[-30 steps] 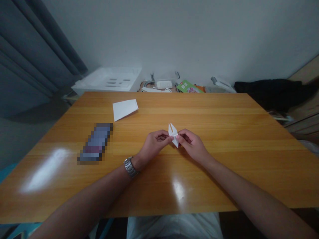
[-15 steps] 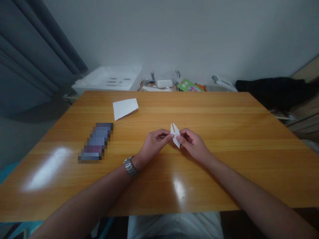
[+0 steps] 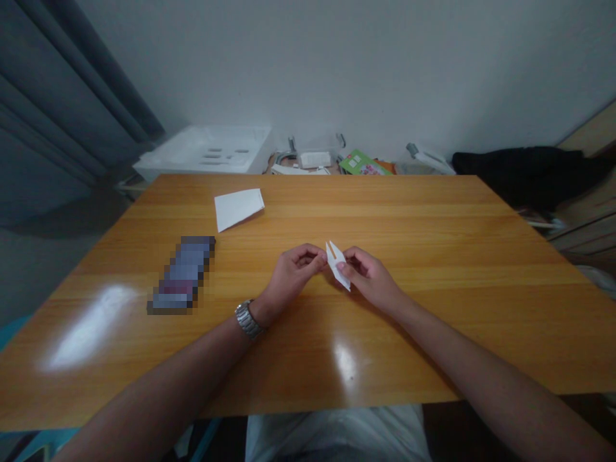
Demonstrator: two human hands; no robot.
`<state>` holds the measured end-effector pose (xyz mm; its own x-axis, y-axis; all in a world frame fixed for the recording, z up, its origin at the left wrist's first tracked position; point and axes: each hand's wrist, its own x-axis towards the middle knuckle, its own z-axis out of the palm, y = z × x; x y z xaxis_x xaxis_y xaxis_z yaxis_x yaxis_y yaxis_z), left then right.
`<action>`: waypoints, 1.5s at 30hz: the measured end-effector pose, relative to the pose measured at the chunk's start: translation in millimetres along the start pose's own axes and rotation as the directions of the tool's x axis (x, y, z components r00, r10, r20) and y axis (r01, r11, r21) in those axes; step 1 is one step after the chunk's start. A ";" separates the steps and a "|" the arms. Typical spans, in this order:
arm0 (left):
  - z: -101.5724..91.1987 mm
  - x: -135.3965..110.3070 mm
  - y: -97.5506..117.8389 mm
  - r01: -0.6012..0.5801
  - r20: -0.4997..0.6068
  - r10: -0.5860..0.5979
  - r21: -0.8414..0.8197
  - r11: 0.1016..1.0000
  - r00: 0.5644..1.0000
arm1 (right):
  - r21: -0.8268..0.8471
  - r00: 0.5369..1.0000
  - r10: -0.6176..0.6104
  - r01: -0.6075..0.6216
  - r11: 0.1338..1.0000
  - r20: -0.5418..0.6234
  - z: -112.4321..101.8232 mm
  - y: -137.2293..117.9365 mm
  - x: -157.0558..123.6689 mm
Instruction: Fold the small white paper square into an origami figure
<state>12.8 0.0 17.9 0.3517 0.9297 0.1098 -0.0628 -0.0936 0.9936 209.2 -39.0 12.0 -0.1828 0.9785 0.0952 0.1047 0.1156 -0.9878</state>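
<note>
A small white folded paper [image 3: 341,268] with two narrow points at its top is held above the table, slanting down to the right. My right hand [image 3: 369,273] pinches it from the right, thumb flat on its face and fingers behind. My left hand [image 3: 297,269], with a metal watch [image 3: 249,319] on its wrist, is closed with thumb and fingertips at the paper's left edge. How much of the edge lies between those fingertips is hard to see.
On the wooden table [image 3: 423,237], a larger white paper sheet [image 3: 239,208] lies at the back left. Nearer me on the left is a pixelated phone-like object [image 3: 183,276]. Beyond the far edge are a white tray [image 3: 206,151], a green booklet [image 3: 363,163] and dark cloth [image 3: 529,170].
My left thumb has slid off the paper's face to its left edge. The folded paper has tilted slightly, its lower tip moving down and right. My right hand keeps its hold.
</note>
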 end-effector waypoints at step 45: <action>2.5 -1.7 -1.6 -0.079 0.118 0.087 -0.073 0.994 0.989 | 0.264 0.966 0.188 -0.231 0.936 0.178 3.9 -8.5 -3.5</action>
<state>14.6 -2.3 16.2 0.4530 0.8692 0.1979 -0.1581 -0.1402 0.9774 205.2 -44.0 19.6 -0.3309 0.9365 -0.1160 -0.1178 -0.1629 -0.9796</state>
